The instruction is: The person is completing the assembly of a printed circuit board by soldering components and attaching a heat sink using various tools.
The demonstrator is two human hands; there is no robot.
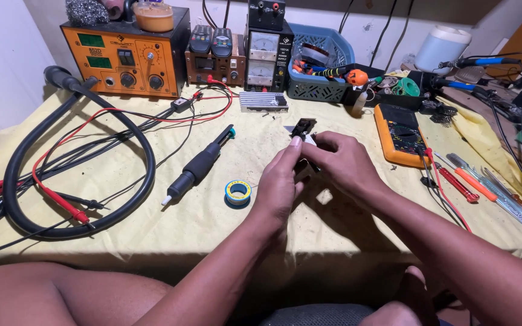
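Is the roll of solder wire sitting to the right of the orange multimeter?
No, the solder roll lies left of the hands, while the orange multimeter sits far to their right.

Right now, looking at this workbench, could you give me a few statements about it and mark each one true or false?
1. Both hands, left hand and right hand, hold a small black part. True.
2. The solder reel lies right of the hands. False: it lies left of them.
3. The multimeter is orange with a black face. True.
4. The black hose hangs off the table. False: it lies looped on the yellow cloth.
5. The blue basket is empty. False: tools and parts fill it.
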